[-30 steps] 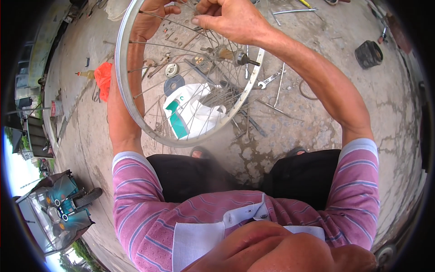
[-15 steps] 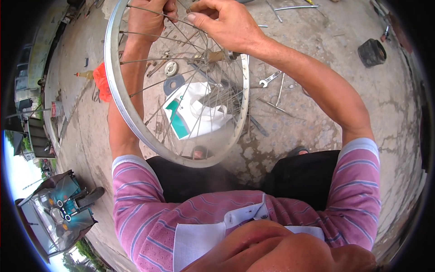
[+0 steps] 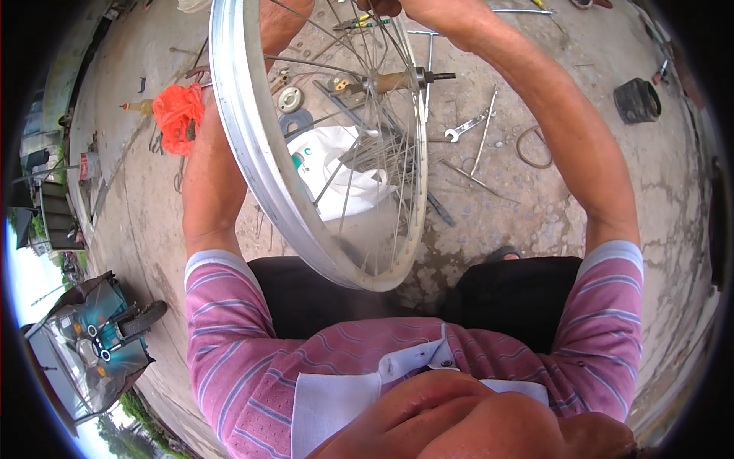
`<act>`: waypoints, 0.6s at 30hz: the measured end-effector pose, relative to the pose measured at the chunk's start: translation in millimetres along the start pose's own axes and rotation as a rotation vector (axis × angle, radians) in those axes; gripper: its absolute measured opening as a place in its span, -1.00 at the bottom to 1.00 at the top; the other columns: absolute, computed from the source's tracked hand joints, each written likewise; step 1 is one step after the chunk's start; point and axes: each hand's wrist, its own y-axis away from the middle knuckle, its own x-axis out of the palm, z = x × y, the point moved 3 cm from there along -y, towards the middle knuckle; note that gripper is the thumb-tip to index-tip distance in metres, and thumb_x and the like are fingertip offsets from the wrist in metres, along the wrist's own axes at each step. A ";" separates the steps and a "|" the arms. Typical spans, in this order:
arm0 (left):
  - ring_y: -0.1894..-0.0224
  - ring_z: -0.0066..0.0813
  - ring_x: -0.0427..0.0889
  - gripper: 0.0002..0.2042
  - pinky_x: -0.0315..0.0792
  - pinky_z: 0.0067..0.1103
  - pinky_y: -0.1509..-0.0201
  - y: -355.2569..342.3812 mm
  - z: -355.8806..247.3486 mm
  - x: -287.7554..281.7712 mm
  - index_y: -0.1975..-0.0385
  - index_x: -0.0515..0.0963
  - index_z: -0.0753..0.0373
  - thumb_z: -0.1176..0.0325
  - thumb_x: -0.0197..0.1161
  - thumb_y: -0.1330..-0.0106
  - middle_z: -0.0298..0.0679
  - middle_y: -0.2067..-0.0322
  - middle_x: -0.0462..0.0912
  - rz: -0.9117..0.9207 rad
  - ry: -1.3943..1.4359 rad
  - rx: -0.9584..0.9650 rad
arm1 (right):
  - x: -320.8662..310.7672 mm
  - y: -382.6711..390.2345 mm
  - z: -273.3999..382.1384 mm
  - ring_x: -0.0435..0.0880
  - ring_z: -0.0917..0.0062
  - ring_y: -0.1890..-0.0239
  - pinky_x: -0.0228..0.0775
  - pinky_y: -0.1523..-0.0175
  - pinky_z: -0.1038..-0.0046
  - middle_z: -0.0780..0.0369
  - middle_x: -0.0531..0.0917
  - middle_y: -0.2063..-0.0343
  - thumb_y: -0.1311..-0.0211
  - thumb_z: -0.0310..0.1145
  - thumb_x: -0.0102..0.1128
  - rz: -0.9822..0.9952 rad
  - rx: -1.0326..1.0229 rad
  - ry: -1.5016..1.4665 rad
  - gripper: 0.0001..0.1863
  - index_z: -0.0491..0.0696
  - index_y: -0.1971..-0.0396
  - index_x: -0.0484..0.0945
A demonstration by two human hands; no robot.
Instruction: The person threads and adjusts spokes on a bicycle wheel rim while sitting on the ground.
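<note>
A spoked wheel with a silver rim point(image 3: 238, 115) is raised in front of me, tilted so that its rim looks narrow. Its brownish hub point(image 3: 391, 83) has a dark threaded axle sticking out to the right. My left hand point(image 3: 286, 21) is behind the rim at the upper edge, its fingers hidden or cut off. At the top, by the far spokes, my right hand point(image 3: 437, 14) has its fingers curled together. What they pinch is cut off by the frame's edge. A white bag point(image 3: 325, 180) lies on the ground, seen through the spokes.
A wrench point(image 3: 462, 128), T-handled rods point(image 3: 483, 141), yellow-handled pliers point(image 3: 359, 23) and a round metal part point(image 3: 290, 99) lie on the concrete. An orange-red plastic bag point(image 3: 176, 115) is at left, a black container point(image 3: 637, 101) at right. A three-wheeled vehicle point(image 3: 88, 344) stands farther left.
The wheel has turned and tilted, its rim now showing its broad outer face, and has shifted slightly right. Both hands have moved up toward the upper edge, the right one also rightward.
</note>
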 end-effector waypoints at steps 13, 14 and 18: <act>0.37 -0.46 0.68 -0.74 0.61 -0.50 0.31 -5.4 28.7 -9.4 0.02 0.60 0.27 0.21 0.23 -0.51 -0.26 0.38 0.68 -0.084 0.578 -0.132 | -1.4 12.0 41.3 0.64 0.43 0.46 0.46 0.26 0.30 0.16 0.68 0.58 -0.42 0.23 0.09 -0.123 0.118 0.630 -0.32 -0.17 0.50 0.69; 0.36 -0.44 0.68 -0.74 0.62 -0.49 0.31 -6.2 33.7 -8.6 0.02 0.60 0.26 0.21 0.24 -0.51 -0.25 0.37 0.69 -0.080 0.621 -0.130 | -0.2 15.0 43.8 0.66 0.41 0.47 0.47 0.27 0.29 0.14 0.69 0.58 -0.43 0.20 0.09 -0.162 0.082 0.660 -0.33 -0.18 0.49 0.69; 0.33 -0.40 0.72 -0.74 0.65 -0.48 0.29 3.7 20.4 -5.1 0.03 0.59 0.27 0.22 0.25 -0.48 -0.21 0.34 0.71 -0.136 0.604 -0.183 | 3.8 33.5 41.8 0.59 0.55 0.50 0.43 0.30 0.36 0.15 0.66 0.61 -0.41 0.01 0.20 -0.276 0.018 0.482 -0.48 -0.21 0.43 0.70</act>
